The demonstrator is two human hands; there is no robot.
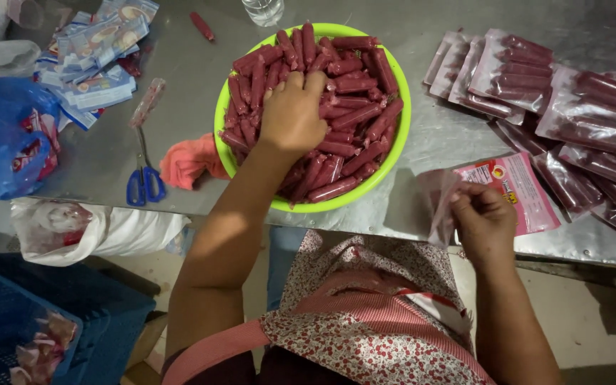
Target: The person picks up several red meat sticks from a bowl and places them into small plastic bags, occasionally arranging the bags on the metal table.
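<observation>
A lime green bowl [393, 146] heaped with several dark red sausages [354, 114] stands on the metal table [180, 107]. My left hand [292, 114] lies on top of the pile, fingers curled around sausages. My right hand [483, 219] is at the table's front edge, pinching a clear plastic pouch [438, 207] by its top. Under that pouch lies a flat pink printed bag [518, 182].
Filled clear sausage packs [579, 114] are spread over the right side. Blue-handled scissors [144, 182] and an orange cloth [183, 162] lie left of the bowl. Printed labels [98, 57], a blue bag [1, 135], one loose sausage [202, 26] and a blue crate [30, 321] are nearby.
</observation>
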